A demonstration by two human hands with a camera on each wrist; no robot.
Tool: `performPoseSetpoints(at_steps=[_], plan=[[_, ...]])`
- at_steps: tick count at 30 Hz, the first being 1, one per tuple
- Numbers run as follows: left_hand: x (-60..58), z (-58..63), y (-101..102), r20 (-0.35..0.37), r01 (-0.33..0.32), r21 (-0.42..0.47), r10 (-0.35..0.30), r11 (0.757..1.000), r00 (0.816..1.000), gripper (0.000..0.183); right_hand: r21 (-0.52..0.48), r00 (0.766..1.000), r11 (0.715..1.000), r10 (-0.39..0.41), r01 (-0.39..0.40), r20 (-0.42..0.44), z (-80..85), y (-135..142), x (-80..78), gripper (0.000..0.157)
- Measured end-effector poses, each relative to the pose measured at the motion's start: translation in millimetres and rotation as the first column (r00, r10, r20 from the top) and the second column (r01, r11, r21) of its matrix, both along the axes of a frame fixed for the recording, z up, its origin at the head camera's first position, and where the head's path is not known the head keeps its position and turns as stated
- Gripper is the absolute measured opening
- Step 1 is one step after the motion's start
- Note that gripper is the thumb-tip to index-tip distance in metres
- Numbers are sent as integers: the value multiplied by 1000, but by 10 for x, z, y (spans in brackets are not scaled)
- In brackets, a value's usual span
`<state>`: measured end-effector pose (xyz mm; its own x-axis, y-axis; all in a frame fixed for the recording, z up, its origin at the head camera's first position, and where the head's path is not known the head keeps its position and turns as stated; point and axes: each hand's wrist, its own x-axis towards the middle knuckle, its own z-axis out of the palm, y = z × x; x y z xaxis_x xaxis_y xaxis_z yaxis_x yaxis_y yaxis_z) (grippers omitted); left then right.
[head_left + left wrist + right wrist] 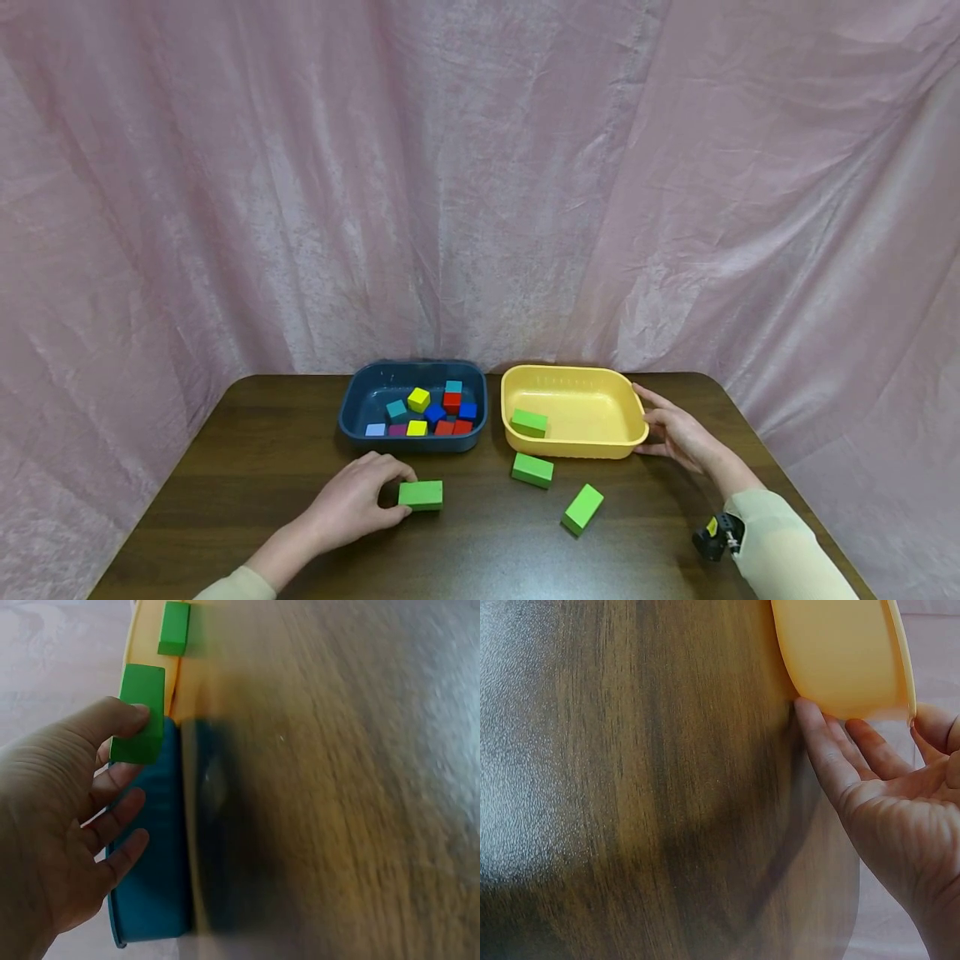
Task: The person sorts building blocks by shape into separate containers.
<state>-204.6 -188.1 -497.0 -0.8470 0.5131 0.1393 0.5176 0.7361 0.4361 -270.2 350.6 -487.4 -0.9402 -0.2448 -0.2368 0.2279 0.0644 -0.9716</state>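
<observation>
My left hand point(363, 497) pinches a green rectangular block point(422, 495) between thumb and fingers, in front of the dark blue tray point(408, 444). In the left wrist view, the thumb lies across this block point(142, 712) and the other fingers are partly spread below it. With extended fingers, my right hand point(678, 437) touches the right end of the yellow tray point(592, 404); the right wrist view shows its fingertips at the tray's wall point(847, 660). Inside the yellow tray is one green block point(529, 422). Two more lie before it, a nearer block point(582, 509) and a farther block point(533, 470).
The blue tray holds several small cubes, among them a yellow cube point(418, 399), a teal cube point(397, 410) and a red cube point(452, 402). Both trays stand side by side near the back edge of the brown wooden table point(487, 550). A pink curtain point(480, 183) hangs behind.
</observation>
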Motion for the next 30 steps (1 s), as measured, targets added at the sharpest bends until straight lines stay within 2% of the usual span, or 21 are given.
performPoseSetpoints(at_steps=[11,17,30], plan=[[48,138,128,-36,19,49,-17,999,999,33,15,1000,1000,-6,6,3,7,-2,5,69],[45,227,188,-92,28,60,-22,998,996,33,15,1000,1000,-4,3,2,-6,-2,0,69],[-45,409,324,-178,35,118,-13,992,984,33,-2,1000,1000,3,-3,1,4,-2,7,69]])
